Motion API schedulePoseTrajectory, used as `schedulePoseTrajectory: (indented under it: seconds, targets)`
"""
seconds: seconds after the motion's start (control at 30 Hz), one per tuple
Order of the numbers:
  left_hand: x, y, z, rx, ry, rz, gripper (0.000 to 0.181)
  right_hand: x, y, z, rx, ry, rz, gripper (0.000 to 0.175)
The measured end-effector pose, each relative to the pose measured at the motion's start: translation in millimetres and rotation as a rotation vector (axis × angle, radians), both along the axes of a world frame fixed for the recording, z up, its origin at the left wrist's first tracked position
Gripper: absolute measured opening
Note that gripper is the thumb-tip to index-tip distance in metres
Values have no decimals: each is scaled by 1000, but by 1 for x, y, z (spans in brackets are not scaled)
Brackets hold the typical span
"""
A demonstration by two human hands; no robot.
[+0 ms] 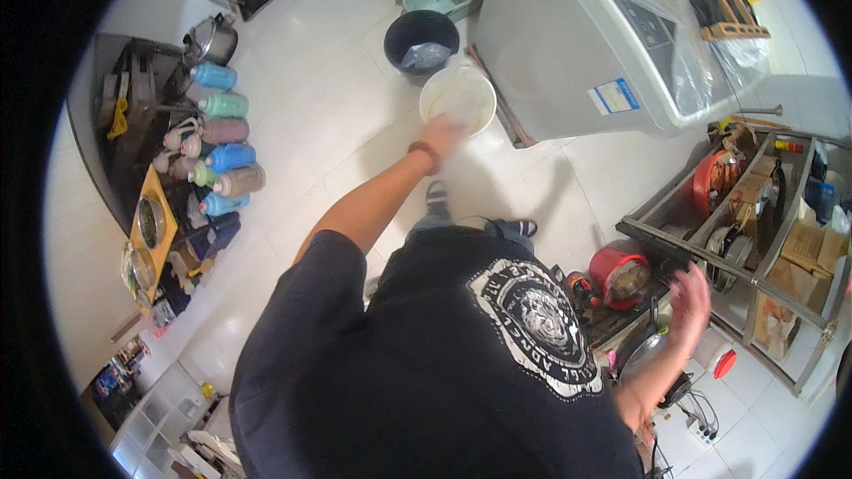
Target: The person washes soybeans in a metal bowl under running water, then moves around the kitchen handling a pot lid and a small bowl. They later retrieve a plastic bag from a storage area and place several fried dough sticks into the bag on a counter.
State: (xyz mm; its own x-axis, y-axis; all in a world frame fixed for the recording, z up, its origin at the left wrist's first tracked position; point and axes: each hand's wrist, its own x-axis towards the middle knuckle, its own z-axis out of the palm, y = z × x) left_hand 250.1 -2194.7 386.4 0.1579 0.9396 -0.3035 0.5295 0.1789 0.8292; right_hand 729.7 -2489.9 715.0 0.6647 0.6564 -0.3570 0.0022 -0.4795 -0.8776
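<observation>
My left hand (445, 135), blurred and with a reddish-brown band at its wrist, reaches over the near rim of a white bucket (488, 101). Whether it grips the rim or anything inside cannot be made out. The bucket's pale inside is smeared by motion. Behind it stands a black bin (399, 40) holding a clear plastic bag (427, 54). Out to the right, my right hand (690, 303) is raised with loosely bent fingers and nothing visible in it. Near that hand are a metal rack (725, 256) and a red bucket (602, 265).
A large grey appliance (552, 46), partly under plastic film, rises right of the white bucket. Several colored thermos flasks (231, 158) line the left side. A steel pot (219, 40) sits beyond them. A power strip (702, 431) with cables lies on the floor at lower right.
</observation>
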Motion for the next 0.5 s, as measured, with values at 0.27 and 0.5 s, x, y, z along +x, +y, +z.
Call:
schedulePoseTrajectory:
  seconds: [0.27, 0.5]
  targets:
    - [16, -25, 138, 417, -143, -350, 44, -267, 264, -181, -56, 316, 835, 37]
    - [-178, -47, 121, 234, 426, 219, 75, -341, 480, -269, 85, 138, 729, 20]
